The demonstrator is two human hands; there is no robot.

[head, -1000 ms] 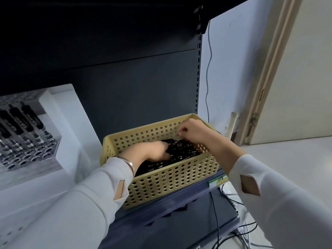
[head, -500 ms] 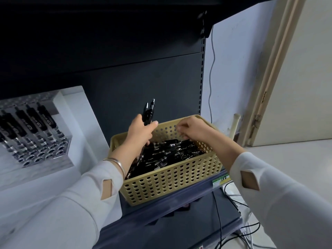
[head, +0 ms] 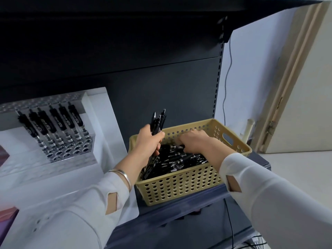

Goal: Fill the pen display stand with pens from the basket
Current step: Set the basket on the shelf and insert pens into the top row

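Main risk, imo, is at the pen display stand (head: 53, 141): 6 or so pens already stand in its back rows, so a whole fistful swung over could knock them or miss the holes. The basket (head: 179, 184) sits just right of it on the shelf (head: 197, 203). The left hand (head: 149, 141) is fisted round a bundle of pens (head: 158, 123), tips up, over the basket's left corner. The right hand (head: 194, 142) reaches palm-down into the loose pens (head: 176, 160); can't tell if it pinches 1.

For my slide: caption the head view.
Left hand grips black pens over the basket; right hand reaches among loose pens inside.
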